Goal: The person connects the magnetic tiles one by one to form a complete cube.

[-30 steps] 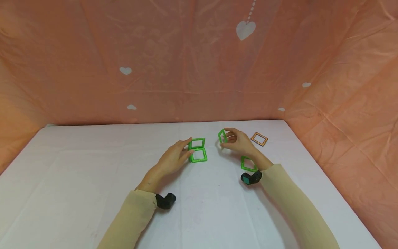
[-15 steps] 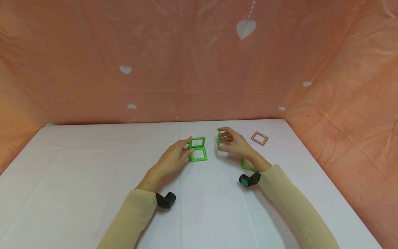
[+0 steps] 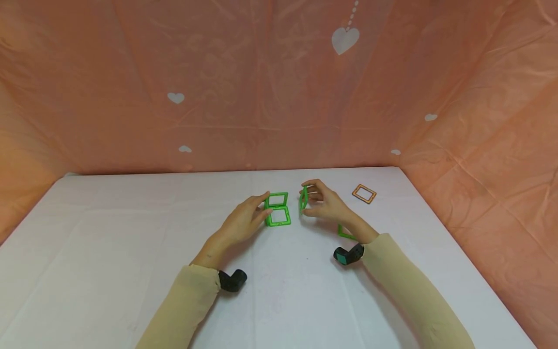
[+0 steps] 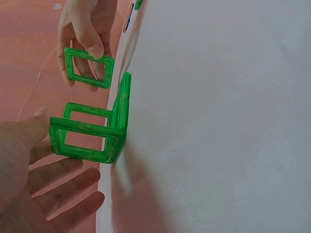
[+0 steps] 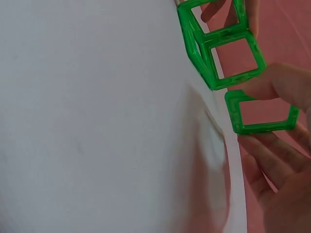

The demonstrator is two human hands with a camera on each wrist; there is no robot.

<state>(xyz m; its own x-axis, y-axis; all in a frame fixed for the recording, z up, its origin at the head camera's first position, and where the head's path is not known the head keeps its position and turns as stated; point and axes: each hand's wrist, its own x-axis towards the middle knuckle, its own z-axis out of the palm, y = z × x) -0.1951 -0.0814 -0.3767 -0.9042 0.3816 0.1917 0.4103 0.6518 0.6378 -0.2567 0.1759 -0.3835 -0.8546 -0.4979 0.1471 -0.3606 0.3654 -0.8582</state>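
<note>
Green magnetic tiles are joined into an open-sided structure (image 3: 280, 224) on the white table, one tile flat and others upright. My left hand (image 3: 241, 222) holds its left wall between thumb and index finger, while the remaining fingers extend beneath in the left wrist view. A short gap to the right, my right hand (image 3: 329, 204) pinches a single green square tile (image 5: 265, 128) by opposite edges. That tile stands upright, apart from the structure. Another green tile (image 3: 347, 236) lies on the table, partly hidden under my right wrist.
An orange square tile (image 3: 361, 198) lies flat beyond my right wrist. A white cloth covers the table (image 3: 131, 252). Orange sheeting with white hearts (image 3: 261, 97) hangs behind and along the sides.
My right hand has shifted left with its green tile, closer to the structure, and the tile has turned. The right forearm covers more of the loose green tile. My left hand stays put.
</note>
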